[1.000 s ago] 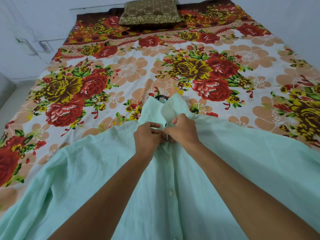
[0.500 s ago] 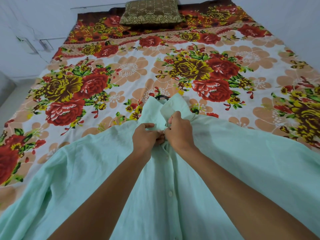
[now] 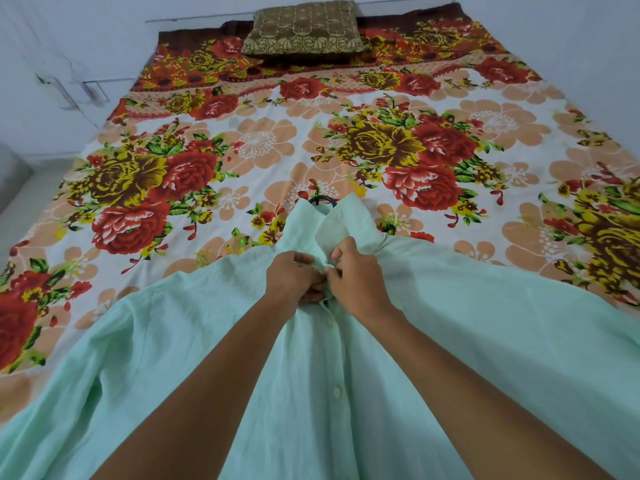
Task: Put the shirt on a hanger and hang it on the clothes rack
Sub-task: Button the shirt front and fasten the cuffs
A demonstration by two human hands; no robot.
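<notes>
With the mint shirt [image 3: 433,341] spread front-up on the bed [image 3: 263,157], collar away from the body, hanger hook [image 3: 322,199] poking past it. Left hand [image 3: 294,277] and right hand [image 3: 356,271] both pinched on the placket just below the collar, equally near. Long axis straight ahead; rack not in view.

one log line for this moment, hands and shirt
left hand: pinching shirt placket | right hand: pinching placket | hanger hook: out at collar | shirt: flat on bed

1 shirt [image 3: 450,341], 1 hanger [image 3: 322,199], 1 pillow [image 3: 304,29], 2 hands: left hand [image 3: 294,277], right hand [image 3: 356,275].
</notes>
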